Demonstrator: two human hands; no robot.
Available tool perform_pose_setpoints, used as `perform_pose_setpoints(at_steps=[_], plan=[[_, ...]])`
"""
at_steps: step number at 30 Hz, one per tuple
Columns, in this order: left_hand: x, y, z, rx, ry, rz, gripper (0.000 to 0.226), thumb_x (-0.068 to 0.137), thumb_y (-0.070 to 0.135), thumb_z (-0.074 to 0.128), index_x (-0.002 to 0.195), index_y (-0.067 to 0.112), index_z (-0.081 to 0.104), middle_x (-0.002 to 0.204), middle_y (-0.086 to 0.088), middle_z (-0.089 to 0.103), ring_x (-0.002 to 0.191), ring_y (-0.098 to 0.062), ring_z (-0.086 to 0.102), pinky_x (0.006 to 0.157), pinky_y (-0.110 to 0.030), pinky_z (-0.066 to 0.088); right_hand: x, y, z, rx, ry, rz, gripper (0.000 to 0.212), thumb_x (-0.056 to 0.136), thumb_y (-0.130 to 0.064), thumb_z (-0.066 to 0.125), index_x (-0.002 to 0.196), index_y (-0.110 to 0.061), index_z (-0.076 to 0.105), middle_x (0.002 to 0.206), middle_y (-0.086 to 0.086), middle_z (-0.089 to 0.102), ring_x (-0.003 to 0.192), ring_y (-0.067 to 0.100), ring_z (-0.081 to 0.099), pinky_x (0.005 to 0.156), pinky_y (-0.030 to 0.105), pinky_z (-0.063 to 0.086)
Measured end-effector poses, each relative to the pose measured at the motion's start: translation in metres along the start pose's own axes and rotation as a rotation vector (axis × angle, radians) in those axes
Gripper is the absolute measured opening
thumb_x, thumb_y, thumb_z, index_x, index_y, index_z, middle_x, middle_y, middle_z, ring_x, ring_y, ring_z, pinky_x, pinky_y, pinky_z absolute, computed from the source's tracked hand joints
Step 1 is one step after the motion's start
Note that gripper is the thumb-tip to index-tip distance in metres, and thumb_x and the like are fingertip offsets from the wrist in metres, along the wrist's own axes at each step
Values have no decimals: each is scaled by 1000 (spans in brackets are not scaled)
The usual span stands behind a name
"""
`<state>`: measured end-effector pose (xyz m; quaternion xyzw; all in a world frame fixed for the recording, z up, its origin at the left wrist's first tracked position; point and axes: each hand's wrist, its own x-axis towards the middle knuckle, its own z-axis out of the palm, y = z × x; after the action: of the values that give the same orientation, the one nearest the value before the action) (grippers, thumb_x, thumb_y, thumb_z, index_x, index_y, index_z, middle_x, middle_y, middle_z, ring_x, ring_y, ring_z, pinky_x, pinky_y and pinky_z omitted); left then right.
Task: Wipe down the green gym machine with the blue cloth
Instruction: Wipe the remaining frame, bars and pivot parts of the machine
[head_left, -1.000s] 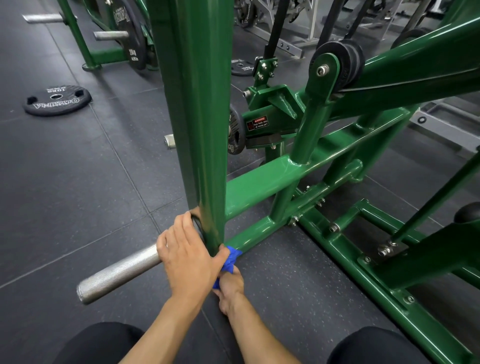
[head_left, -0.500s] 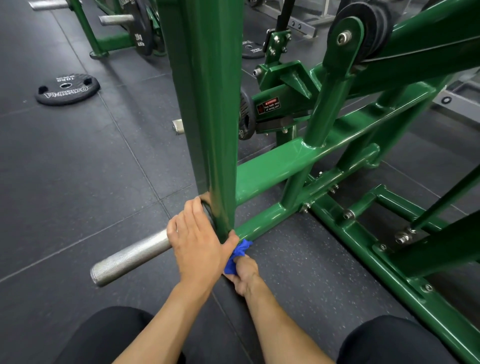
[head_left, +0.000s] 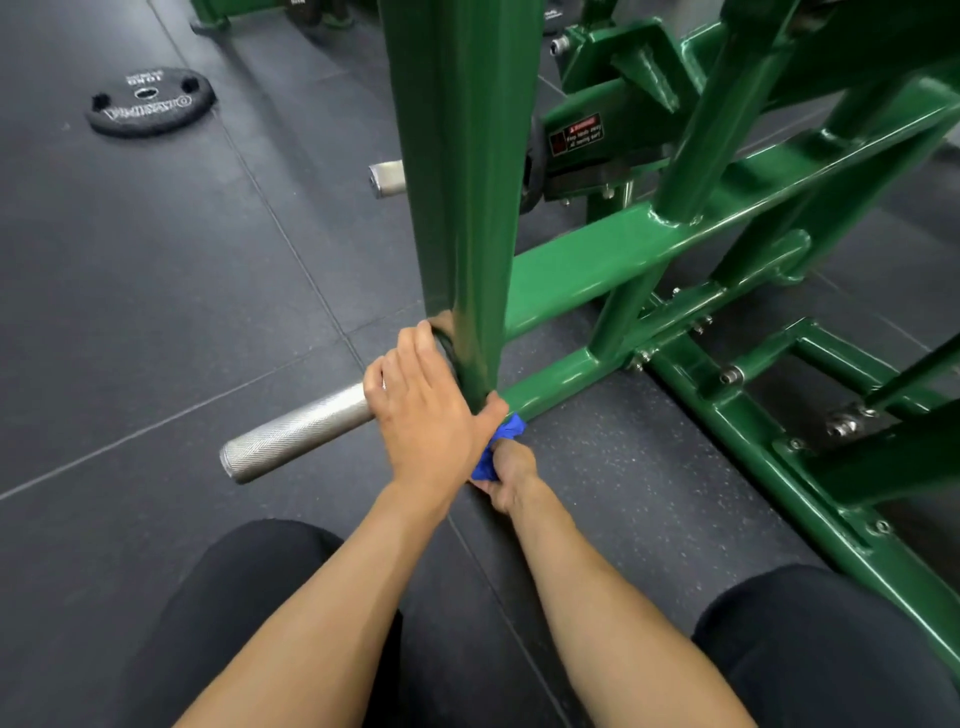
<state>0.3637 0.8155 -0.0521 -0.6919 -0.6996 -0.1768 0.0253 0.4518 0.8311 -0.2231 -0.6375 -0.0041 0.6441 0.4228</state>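
The green gym machine's thick upright post (head_left: 462, 182) rises in the middle of the head view, with lower frame bars (head_left: 613, 254) running right. My left hand (head_left: 421, 415) grips the foot of this post, fingers curled over the root of a silver knurled peg (head_left: 296, 431), thumb on the post's right side. Just below and right of it, my right hand (head_left: 511, 475) pinches a bunched blue cloth (head_left: 498, 441) against the bottom of the post, where the low bar meets it. Most of the cloth is hidden by both hands.
A black weight plate (head_left: 150, 101) lies flat on the dark rubber floor at upper left. A second silver peg (head_left: 387, 179) sticks out behind the post. The bolted green base rail (head_left: 779, 467) runs along the floor at right. My knees in black frame the bottom edge.
The view has closed in and tilted down on the post's foot. My right hand has shifted slightly with the cloth at the base. My left hand keeps its grip.
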Motion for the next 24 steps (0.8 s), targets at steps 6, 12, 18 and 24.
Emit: perform_pose_setpoints(at_steps=[6, 12, 18, 24], plan=[[0, -1, 2, 21, 4, -7, 107, 69, 66, 65, 151, 4, 35, 144, -8, 47, 125, -30, 50, 111, -47, 31, -1, -10, -2, -17, 10, -23, 27, 104, -11, 44, 91, -13, 68, 81, 5, 72, 59, 17, 67, 53, 30, 57], [-1, 0, 2, 65, -3, -11, 108, 70, 68, 64, 152, 4, 34, 143, -8, 47, 122, -31, 49, 110, -47, 32, -3, -11, -4, -74, 14, -27, 26, 104, -16, 46, 89, -14, 67, 71, 3, 71, 56, 17, 65, 55, 29, 57], [0, -3, 5, 52, -1, 1, 108, 69, 65, 67, 151, 2, 34, 143, -9, 47, 121, -32, 50, 110, -48, 32, -1, -9, -4, -65, 12, -23, 26, 105, -22, 48, 96, -14, 70, 80, 5, 74, 63, 19, 69, 59, 31, 58], [-1, -4, 5, 58, 7, 11, 108, 71, 65, 67, 151, 1, 34, 143, -10, 47, 121, -32, 50, 110, -49, 32, -4, -11, -2, -40, 35, -37, 24, 104, -23, 50, 101, -10, 70, 81, 7, 74, 61, 19, 67, 59, 32, 58]])
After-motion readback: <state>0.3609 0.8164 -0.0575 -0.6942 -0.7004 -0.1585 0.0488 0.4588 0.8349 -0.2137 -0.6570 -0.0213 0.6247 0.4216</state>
